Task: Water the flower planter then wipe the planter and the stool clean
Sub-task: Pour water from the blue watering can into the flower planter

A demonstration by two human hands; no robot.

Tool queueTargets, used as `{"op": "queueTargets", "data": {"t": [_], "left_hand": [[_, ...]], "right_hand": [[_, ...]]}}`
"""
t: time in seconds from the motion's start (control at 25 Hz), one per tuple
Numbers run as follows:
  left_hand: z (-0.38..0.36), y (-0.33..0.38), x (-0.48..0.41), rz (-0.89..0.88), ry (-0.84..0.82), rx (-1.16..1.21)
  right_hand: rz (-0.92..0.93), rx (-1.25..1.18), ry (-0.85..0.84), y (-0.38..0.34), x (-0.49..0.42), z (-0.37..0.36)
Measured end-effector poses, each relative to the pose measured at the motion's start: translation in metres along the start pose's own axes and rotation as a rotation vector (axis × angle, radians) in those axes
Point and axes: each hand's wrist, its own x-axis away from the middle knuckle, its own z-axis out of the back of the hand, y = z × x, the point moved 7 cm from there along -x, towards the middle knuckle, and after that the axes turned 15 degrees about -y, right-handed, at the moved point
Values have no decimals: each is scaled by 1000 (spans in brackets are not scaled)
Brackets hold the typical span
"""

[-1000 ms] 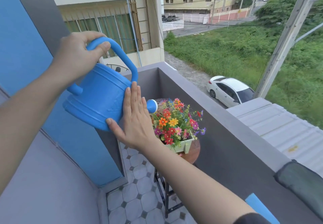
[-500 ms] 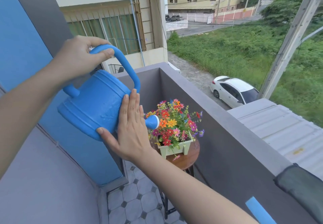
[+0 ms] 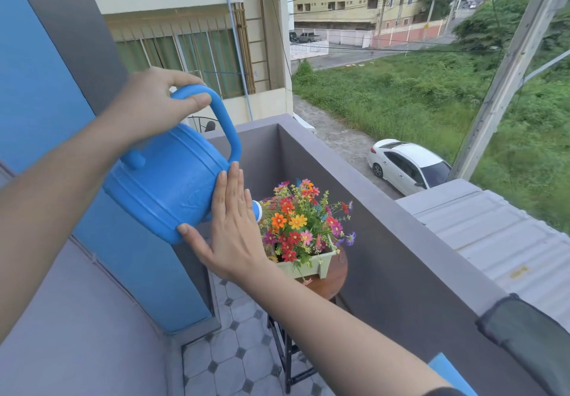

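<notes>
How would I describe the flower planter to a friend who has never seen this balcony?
Follow the grey balcony wall toward its far corner, where a round wooden stool stands on the tiled floor. On it sits the planter: a pale green rectangular box of red, orange, yellow and pink flowers, unlike the plain blue watering can above.

The watering can [image 3: 166, 185] was matt blue plastic with moulded ribs. The planter [image 3: 311, 264] was smooth, pale green plastic. The stool [image 3: 331, 281] had a brown wooden top with a slight sheen; its dark frame was possibly metal. The floor [image 3: 228, 361] was smooth tile, and the balcony wall [image 3: 401, 272] was matt grey paint.
</notes>
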Motion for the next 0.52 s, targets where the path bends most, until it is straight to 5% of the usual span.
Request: {"op": "queueTargets", "data": {"t": [0.24,0.52], "left_hand": [[-16,12,-6,-28,-62,141],[-11,18,-11,-65,27,154]], "right_hand": [[1,2,129,11,17,18],[-28,57,33,19,0,23]]}}
